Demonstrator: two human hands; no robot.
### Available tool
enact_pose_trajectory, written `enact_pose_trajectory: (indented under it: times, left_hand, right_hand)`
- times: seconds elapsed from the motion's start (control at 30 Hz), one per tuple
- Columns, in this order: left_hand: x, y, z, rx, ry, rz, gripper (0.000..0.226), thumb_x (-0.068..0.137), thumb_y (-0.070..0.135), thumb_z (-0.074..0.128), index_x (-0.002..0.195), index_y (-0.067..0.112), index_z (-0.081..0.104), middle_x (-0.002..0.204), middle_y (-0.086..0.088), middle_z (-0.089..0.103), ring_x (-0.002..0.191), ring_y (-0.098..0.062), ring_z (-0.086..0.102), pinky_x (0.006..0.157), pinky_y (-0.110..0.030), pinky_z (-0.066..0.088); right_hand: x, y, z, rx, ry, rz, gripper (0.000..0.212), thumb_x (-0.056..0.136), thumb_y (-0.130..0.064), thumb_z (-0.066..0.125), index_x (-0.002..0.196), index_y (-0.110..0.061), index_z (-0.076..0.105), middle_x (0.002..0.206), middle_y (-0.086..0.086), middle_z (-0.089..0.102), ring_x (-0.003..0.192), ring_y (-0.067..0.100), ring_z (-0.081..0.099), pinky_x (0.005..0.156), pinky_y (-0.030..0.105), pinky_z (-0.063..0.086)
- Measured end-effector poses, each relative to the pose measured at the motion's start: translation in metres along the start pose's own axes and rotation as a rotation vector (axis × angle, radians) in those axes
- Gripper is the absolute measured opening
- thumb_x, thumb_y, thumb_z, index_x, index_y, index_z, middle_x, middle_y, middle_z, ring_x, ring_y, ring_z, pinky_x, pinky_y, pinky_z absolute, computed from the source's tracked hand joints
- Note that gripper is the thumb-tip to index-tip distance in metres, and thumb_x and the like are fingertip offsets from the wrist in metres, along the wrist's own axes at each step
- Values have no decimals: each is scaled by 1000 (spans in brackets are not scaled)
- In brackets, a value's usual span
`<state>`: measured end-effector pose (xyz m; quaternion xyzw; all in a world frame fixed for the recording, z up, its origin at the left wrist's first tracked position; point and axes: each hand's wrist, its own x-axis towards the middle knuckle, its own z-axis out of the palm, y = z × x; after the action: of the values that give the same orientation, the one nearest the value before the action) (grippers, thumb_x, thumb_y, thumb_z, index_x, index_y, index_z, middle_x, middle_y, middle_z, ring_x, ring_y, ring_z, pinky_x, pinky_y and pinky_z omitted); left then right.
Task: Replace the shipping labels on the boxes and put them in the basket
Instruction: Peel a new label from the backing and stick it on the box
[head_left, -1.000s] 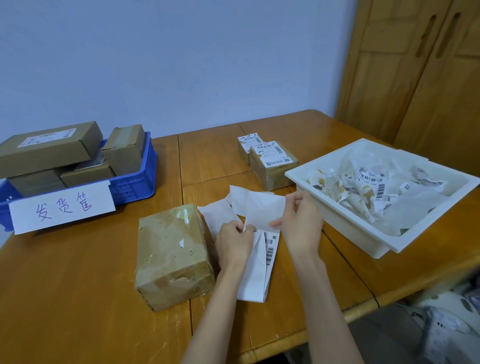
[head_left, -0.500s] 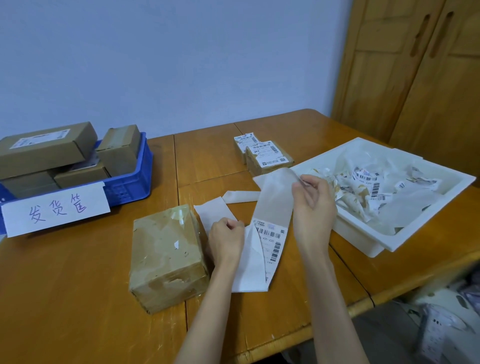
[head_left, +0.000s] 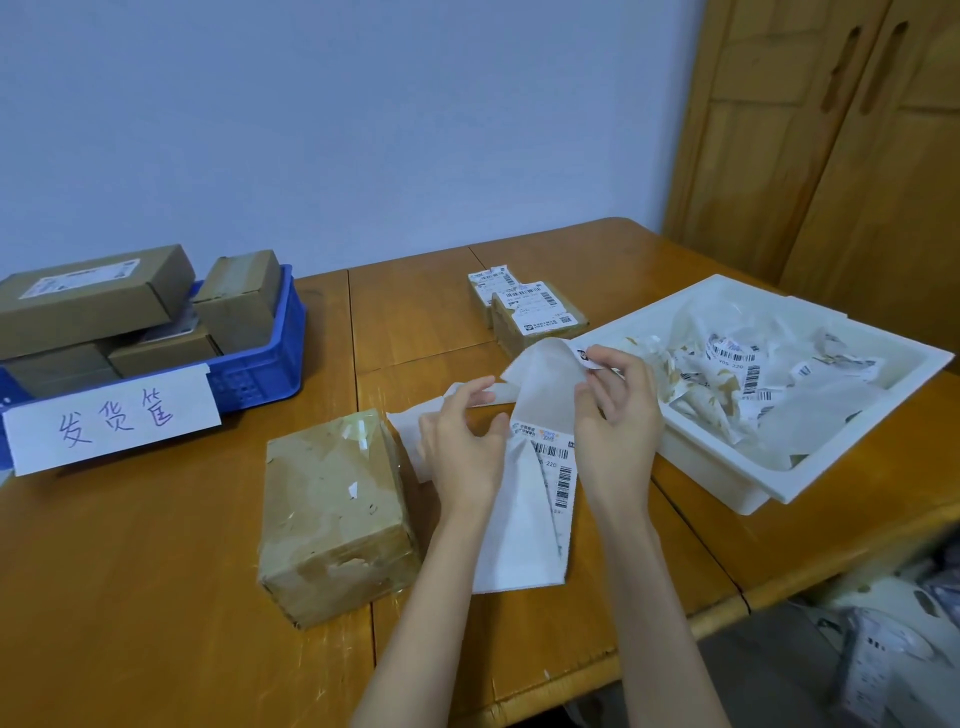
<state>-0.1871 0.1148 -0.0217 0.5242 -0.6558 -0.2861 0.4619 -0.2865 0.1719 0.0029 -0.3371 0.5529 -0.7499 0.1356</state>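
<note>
left grip (head_left: 462, 441): fingers relaxed, spread | right grip (head_left: 615, 415): thumb and fingertips pinched, raised

Handwritten "发货筐" on the white paper sign (head_left: 111, 415) fronting the blue basket (head_left: 260, 364); "220" on a torn label (head_left: 735, 358) in the white tray (head_left: 779, 483).

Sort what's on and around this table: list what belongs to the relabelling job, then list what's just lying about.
Job:
- bare box
- label sheet, pinched by the right hand, left hand beside it
- two labelled boxes
- blue basket of boxes
- white tray of peeled scraps

Lying about:
- wooden cupboard
- bags on the floor
</note>
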Motion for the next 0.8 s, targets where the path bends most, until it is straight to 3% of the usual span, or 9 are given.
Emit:
enact_pose_trajectory:
  times: [0.1, 0.17, 0.33, 0.53, 0.7, 0.8]
  left_hand:
    - [2, 4, 0, -104, -82, -39, 12, 86, 42, 60, 96, 48, 63, 78, 28, 68, 97, -9, 63, 100, -51, 44]
    - [1, 5, 1, -134, -107, -55, 25, 79, 57, 56, 84, 38, 71, 75, 24, 68, 83, -3, 64, 95, -49, 48]
    - [2, 1, 4, 4, -38, -135, 30, 86, 38, 70, 59, 30, 60, 53, 15, 56, 61, -5, 56, 86, -44, 52]
    - [4, -10, 2, 9, 32, -251, 35, 89, 34, 69, 58, 24, 54, 52, 10, 50, 56, -8, 51, 97, -57, 47]
    - [7, -12, 6, 39, 85, -294, 36, 92, 33, 65, 60, 24, 50, 56, 7, 53, 60, -12, 54, 96, -55, 48]
    - [8, -15, 7, 43, 102, -291, 34, 94, 30, 62, 65, 20, 49, 60, 4, 53, 60, -14, 52, 95, -54, 48]
  right_hand:
    - [-2, 2, 2, 24, -8, 5, 40, 88, 11, 51, 104, -24, 58, 119, -1, 61, 113, 3, 60, 104, 31, 47]
    - [-3, 2, 3, 33, -20, 4, 42, 88, 13, 49, 103, -25, 58, 118, -3, 61, 114, 4, 61, 104, 31, 47]
    - [-2, 3, 3, 43, -12, 4, 46, 89, 12, 48, 103, -30, 57, 121, -1, 62, 115, 4, 60, 103, 31, 48]
    - [4, 3, -4, 52, 19, -4, 40, 91, 11, 49, 112, -23, 56, 123, 0, 63, 119, 6, 59, 103, 28, 47]
    - [8, 1, -13, 83, 137, -68, 34, 92, 8, 50, 114, -17, 56, 124, 4, 61, 121, 8, 57, 104, 27, 46]
    - [12, -1, -18, 93, 216, -117, 35, 92, 8, 50, 108, -23, 57, 122, 8, 60, 120, 10, 57, 104, 29, 46]
